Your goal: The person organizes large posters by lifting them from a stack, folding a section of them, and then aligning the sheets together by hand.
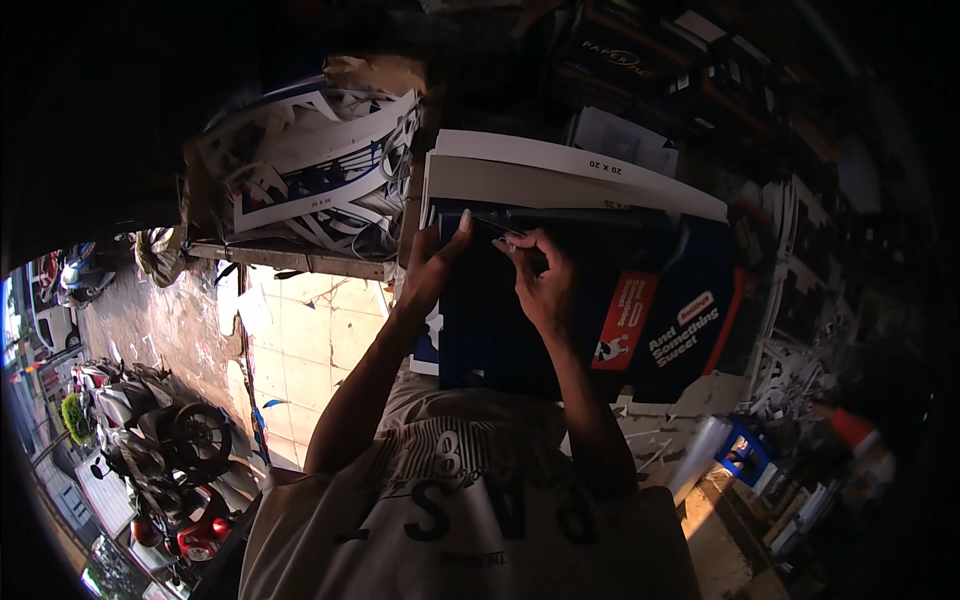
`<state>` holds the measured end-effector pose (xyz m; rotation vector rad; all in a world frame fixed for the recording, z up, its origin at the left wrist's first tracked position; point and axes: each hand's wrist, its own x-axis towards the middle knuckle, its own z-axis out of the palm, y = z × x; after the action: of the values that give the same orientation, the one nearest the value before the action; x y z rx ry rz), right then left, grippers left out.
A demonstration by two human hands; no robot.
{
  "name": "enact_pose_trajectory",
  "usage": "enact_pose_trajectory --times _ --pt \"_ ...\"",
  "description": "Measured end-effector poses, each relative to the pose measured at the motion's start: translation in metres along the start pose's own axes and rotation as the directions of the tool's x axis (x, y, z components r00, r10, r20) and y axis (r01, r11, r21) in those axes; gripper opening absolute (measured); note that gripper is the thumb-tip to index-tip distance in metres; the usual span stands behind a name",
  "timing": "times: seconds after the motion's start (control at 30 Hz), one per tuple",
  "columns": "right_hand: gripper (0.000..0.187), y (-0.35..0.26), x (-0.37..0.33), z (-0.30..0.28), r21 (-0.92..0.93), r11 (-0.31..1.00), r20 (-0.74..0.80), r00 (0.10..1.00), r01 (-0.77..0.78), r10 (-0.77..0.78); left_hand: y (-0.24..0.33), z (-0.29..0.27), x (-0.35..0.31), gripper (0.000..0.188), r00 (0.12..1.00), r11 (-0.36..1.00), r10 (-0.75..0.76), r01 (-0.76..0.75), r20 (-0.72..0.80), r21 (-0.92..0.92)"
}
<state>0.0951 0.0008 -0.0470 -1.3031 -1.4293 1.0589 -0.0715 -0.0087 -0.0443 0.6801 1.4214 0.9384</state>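
In front of me lies a stack of large dark blue printed sheets point(490, 320), with a red panel and white lettering toward its right side. My left hand point(432, 265) is at the upper left corner of the top sheet, its thumb lying along the edge and its other fingers mostly hidden. Just right of it, my right hand point(542, 275) is closed in a pinch over the sheet's far edge. Whatever is between those fingertips is too small and dark to name. Pale printed sheets point(560, 160) stick out beyond the blue ones.
A box of paper offcuts point(320, 185) stands at the far left, beside the stack. Dark cartons point(630, 50) are piled at the back right. Shredded scraps point(800, 370) and a blue crate point(745, 455) lie to the right. Motorcycles point(165, 430) are parked outside on the left.
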Motion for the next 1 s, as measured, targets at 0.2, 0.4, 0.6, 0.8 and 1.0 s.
enact_pose_trajectory --times 0.2,0.4,0.6,0.8,1.0 --pt "0.008 -0.008 0.012 -0.011 -0.147 0.988 0.134 0.991 0.042 -0.022 -0.022 0.006 0.014 0.04 0.967 0.979 0.188 -0.17 -0.172 0.11" --pt "0.009 -0.025 -0.016 -0.039 -0.079 0.964 0.012 0.968 0.253 -0.252 -0.038 -0.026 0.033 0.039 0.994 0.992 0.092 -0.086 0.06 -0.097" --pt "0.018 -0.032 0.004 -0.1 -0.605 0.749 0.184 0.869 -0.269 0.46 -0.027 -0.014 0.033 0.056 0.998 0.985 0.061 -0.055 0.031 -0.161" --pt "0.033 -0.098 0.107 -0.042 -0.237 0.97 0.373 0.917 -0.055 0.143 -0.012 -0.019 0.022 0.052 0.999 1.0 -0.03 0.03 0.023 0.003" --pt "0.123 -0.036 0.181 -0.002 -0.479 0.839 0.798 0.526 0.258 0.294 0.026 -0.006 -0.009 0.045 0.998 0.987 0.048 -0.053 0.033 0.152"
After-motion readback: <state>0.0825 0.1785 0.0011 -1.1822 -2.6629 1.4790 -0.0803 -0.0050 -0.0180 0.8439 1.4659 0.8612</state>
